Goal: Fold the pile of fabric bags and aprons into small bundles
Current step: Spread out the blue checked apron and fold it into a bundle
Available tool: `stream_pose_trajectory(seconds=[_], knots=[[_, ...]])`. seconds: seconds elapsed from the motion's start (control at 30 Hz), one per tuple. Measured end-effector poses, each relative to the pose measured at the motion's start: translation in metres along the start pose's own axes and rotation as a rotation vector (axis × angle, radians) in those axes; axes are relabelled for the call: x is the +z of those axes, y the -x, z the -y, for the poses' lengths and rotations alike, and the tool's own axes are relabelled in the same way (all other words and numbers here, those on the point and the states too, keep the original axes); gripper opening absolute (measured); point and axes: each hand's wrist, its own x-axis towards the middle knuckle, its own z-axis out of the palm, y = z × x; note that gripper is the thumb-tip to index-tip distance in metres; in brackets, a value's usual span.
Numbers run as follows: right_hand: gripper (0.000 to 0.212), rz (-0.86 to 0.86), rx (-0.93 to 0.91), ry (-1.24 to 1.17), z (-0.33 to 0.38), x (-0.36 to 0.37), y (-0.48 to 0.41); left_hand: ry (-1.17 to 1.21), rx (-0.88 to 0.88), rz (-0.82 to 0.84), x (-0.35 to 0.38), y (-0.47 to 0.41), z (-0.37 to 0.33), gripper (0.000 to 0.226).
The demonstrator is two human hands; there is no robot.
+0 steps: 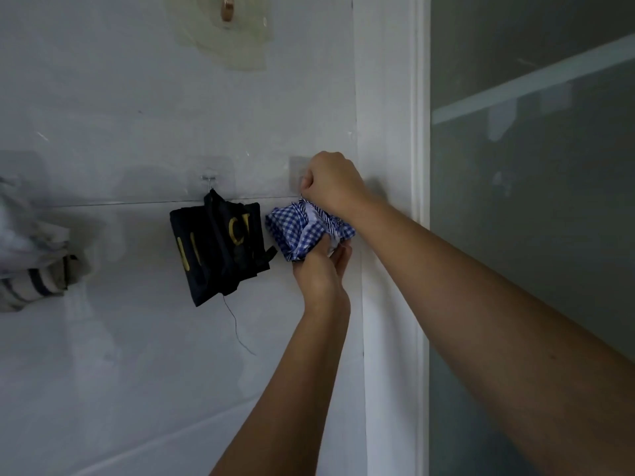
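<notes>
A folded blue-and-white checked bundle (298,227) is held against the white wall. My left hand (321,266) grips it from below, fingers curled up round its lower edge. My right hand (331,182) is above it, fingers curled, pinching the bundle's striped strap at a clear adhesive hook pad (296,166); the hook itself is hidden by the hand. To the left, a folded black bundle with yellow letters (220,250) hangs from a metal hook (209,182), a loose thread dangling below it.
A grey and striped fabric bundle (31,266) hangs at the far left edge. A clear adhesive pad with a copper-coloured hook (227,10) sits high on the wall. A white door frame (421,166) and a frosted glass panel (532,201) stand to the right.
</notes>
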Motion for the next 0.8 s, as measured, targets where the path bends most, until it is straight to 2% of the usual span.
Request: stream_pose_trajectory(seconds=[0.1,0.17,0.27,0.37,0.43,0.53,0.63,0.73,0.8], knots=[[0.019,0.085,-0.023,0.004,0.004,0.0,0.007,-0.014,0.01,-0.002,-0.01,0.0,-0.001,0.038],[0.022,0.057,-0.03,-0.057,0.002,0.005,0.016,-0.001,-0.009,0.01,-0.015,-0.001,-0.003,0.036],[0.021,-0.166,-0.047,-0.152,-0.006,0.025,0.03,-0.016,-0.054,0.029,-0.019,-0.001,-0.006,0.031],[0.029,-0.357,-0.082,-0.334,-0.009,0.038,0.055,-0.1,-0.03,0.048,-0.032,0.0,-0.009,0.038],[0.033,-0.444,-0.103,-0.423,-0.008,0.042,0.08,-0.234,-0.016,0.057,-0.044,0.004,-0.013,0.035],[0.021,-0.508,-0.129,-0.414,0.0,0.055,0.137,-0.504,-0.055,0.056,-0.084,0.026,-0.018,0.032],[0.024,-0.405,-0.098,-0.428,0.007,0.079,0.204,-0.856,0.012,0.035,-0.137,0.063,-0.027,0.03],[0.037,-0.151,-0.008,-0.457,0.014,0.113,0.275,-1.241,0.136,0.016,-0.202,0.108,-0.041,0.033],[0.04,0.117,0.022,-0.449,0.026,0.14,0.324,-1.447,0.08,0.002,-0.252,0.138,-0.051,0.039]])
